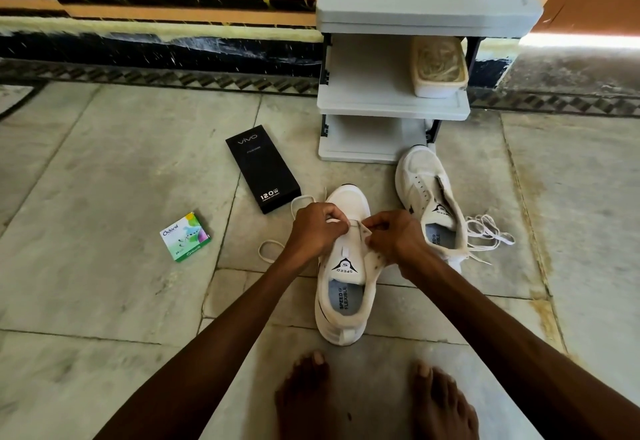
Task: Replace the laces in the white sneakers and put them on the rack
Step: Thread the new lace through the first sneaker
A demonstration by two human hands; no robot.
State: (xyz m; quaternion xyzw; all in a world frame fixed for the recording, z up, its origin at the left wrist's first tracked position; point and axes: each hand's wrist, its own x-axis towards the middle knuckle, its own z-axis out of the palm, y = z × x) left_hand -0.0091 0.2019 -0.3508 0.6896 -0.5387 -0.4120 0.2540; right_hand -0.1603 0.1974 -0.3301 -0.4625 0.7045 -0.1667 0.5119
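Fingers (335, 220) pinch lace (350, 222) over the sneaker's (346, 304) front eyelets.

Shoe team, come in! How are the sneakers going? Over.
Left hand and right hand pinching the lace on the near sneaker. Other sneaker unlaced, by the rack. Nothing blocking the rack.

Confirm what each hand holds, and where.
Left hand pinches the lace beside the near sneaker's front eyelets; right hand pinches its right eyelet flap there.
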